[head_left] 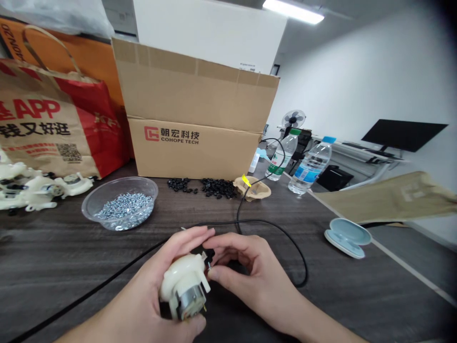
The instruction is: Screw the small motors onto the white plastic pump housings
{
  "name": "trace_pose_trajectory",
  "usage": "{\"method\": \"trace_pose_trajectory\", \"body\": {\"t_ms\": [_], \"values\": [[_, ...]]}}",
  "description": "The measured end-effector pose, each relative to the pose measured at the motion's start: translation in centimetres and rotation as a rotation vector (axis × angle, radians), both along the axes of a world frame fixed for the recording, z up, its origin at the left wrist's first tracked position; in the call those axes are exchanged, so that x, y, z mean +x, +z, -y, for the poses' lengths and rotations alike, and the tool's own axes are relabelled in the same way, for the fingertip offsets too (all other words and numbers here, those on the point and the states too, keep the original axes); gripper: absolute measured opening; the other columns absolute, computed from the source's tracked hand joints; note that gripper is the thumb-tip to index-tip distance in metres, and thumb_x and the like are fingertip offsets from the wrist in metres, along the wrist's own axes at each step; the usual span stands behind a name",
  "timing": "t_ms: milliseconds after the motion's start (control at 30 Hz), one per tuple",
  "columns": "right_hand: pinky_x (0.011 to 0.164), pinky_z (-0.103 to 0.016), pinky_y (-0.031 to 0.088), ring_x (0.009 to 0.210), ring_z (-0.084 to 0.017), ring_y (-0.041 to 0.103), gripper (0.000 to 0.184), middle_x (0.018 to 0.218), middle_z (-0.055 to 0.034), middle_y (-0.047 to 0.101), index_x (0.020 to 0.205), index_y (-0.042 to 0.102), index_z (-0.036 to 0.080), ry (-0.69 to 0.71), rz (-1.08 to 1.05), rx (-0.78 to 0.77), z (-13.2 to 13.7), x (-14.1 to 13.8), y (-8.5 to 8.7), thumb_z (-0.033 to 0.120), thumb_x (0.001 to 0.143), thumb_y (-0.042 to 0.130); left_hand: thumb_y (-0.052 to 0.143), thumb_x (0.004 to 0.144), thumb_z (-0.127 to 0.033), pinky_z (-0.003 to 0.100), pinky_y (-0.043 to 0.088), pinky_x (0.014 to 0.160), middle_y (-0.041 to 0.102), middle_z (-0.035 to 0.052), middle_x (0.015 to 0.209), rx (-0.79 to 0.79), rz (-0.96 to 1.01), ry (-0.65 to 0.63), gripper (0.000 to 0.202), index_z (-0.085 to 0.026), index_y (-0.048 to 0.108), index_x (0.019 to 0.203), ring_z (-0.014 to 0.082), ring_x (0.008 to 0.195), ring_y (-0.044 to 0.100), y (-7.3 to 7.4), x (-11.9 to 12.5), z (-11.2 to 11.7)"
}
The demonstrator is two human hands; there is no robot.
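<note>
- I find the left hand (167, 259) clenched around a white plastic motor unit (183, 281), held above the wood-grain table (53, 247).
- The right hand (248, 267) curls at a black cable plug (210, 255); I cannot tell whether it grips.
- Work sits at the unit's terminal end, calling for a steady hold.

dark wood table (53, 247) | bowl of screws (120, 207) | cardboard box (193, 114) | black cable (257, 220)

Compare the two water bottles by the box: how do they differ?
The left bottle has a green label and green cap; the right bottle has a blue label and blue cap. The left bottle stands nearer the cardboard box, the right bottle nearer the edge of the table. Both are clear plastic, standing on the table.
</note>
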State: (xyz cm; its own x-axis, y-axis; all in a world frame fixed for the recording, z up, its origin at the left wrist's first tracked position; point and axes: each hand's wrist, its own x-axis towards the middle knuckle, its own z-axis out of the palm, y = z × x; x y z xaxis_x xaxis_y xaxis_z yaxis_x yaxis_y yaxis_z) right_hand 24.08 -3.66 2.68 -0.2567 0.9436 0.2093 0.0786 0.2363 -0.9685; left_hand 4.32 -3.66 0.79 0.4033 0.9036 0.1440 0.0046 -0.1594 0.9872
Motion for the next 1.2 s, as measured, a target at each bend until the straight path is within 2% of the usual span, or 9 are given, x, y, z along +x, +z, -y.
{"method": "trace_pose_trajectory", "body": {"t_ms": [67, 167, 300, 467, 600, 700, 833, 1067, 1200], "values": [[0.072, -0.027, 0.052, 0.072, -0.014, 0.064, 0.023, 0.079, 0.0000, 0.073, 0.100, 0.078, 0.020, 0.034, -0.013, -0.063, -0.2, 0.2, 0.1, 0.019, 0.077, 0.083, 0.067, 0.059, 0.004, 0.027, 0.047, 0.107, 0.055, -0.0049, 0.151, 0.014, -0.026, -0.034, 0.096, -0.044, 0.050, 0.140, 0.0236, 0.139, 0.052, -0.4, -0.2, -0.1], [0.071, -0.027, 0.050, 0.073, -0.014, 0.061, 0.024, 0.080, -0.0013, 0.072, 0.095, 0.078, 0.018, 0.118, -0.030, -0.151, -0.5, 0.7, 0.2, 0.025, 0.075, 0.088, 0.070, 0.061, 0.002, 0.025, 0.056, 0.090, 0.059, -0.0010, 0.145, -0.005, -0.059, -0.079, 0.098, -0.044, 0.046, 0.144, 0.0279, 0.136, 0.055, -0.6, -0.5, 0.0], [0.070, -0.026, 0.048, 0.072, -0.014, 0.058, 0.028, 0.080, -0.0012, 0.071, 0.098, 0.079, 0.017, 0.167, 0.013, -0.148, -0.9, 1.3, 0.2, 0.028, 0.075, 0.089, 0.072, 0.063, 0.001, 0.020, 0.056, 0.071, 0.065, -0.0004, 0.132, 0.023, -0.077, -0.117, 0.100, -0.047, 0.043, 0.145, 0.0250, 0.116, 0.067, -0.9, -0.7, -0.2], [0.066, -0.024, 0.046, 0.070, -0.013, 0.056, 0.021, 0.081, -0.0009, 0.070, 0.099, 0.079, 0.017, 0.198, 0.131, 0.005, -0.8, 1.6, 0.5, 0.025, 0.081, 0.085, 0.075, 0.064, 0.003, 0.019, 0.055, 0.076, 0.068, -0.0064, 0.114, 0.143, -0.060, -0.196, 0.106, -0.056, 0.039, 0.144, 0.0135, 0.086, 0.069, -1.3, -1.0, -0.6], [0.066, -0.023, 0.046, 0.069, -0.012, 0.055, 0.014, 0.081, -0.0002, 0.067, 0.097, 0.077, 0.016, 0.218, 0.215, 0.103, -0.6, 1.5, 0.8, 0.024, 0.086, 0.081, 0.078, 0.065, 0.001, 0.017, 0.052, 0.069, 0.065, -0.0066, 0.102, 0.029, -0.003, -0.231, 0.103, -0.056, 0.042, 0.144, 0.0116, 0.077, 0.064, -1.3, -1.0, -0.4], [0.066, -0.023, 0.044, 0.070, -0.012, 0.053, 0.014, 0.080, 0.0003, 0.063, 0.092, 0.074, 0.014, 0.263, 0.251, 0.124, -0.6, 1.4, 1.0, 0.028, 0.090, 0.077, 0.078, 0.062, -0.001, 0.017, 0.048, 0.065, 0.063, -0.0057, 0.100, -0.101, 0.028, -0.209, 0.099, -0.052, 0.048, 0.141, 0.0108, 0.075, 0.060, -1.2, -0.9, 0.0], [0.066, -0.023, 0.041, 0.071, -0.012, 0.050, 0.024, 0.077, 0.0015, 0.056, 0.083, 0.068, 0.013, 0.339, 0.241, 0.121, -0.6, 1.3, 1.4, 0.035, 0.094, 0.073, 0.077, 0.063, -0.004, 0.018, 0.047, 0.064, 0.062, -0.0035, 0.105, -0.164, 0.037, -0.201, 0.098, -0.050, 0.047, 0.144, 0.0114, 0.075, 0.058, -0.8, -0.9, 0.6], [0.070, -0.024, 0.043, 0.076, -0.014, 0.054, 0.021, 0.082, -0.0005, 0.059, 0.087, 0.068, 0.014, 0.318, 0.260, 0.203, -0.2, 1.2, 1.4, 0.031, 0.098, 0.067, 0.076, 0.061, 0.000, 0.018, 0.053, 0.066, 0.063, 0.0012, 0.129, -0.121, 0.020, -0.242, 0.101, -0.047, 0.046, 0.146, 0.0119, 0.078, 0.062, -1.1, -1.4, 0.0], [0.074, -0.026, 0.045, 0.078, -0.016, 0.057, 0.022, 0.085, -0.0018, 0.062, 0.090, 0.069, 0.015, 0.323, 0.257, 0.187, -0.1, 1.2, 1.4, 0.034, 0.100, 0.063, 0.077, 0.056, -0.002, 0.021, 0.058, 0.067, 0.072, 0.0004, 0.115, -0.008, -0.003, -0.271, 0.103, -0.044, 0.050, 0.145, 0.0169, 0.079, 0.069, -1.9, -1.4, -0.8]]}}
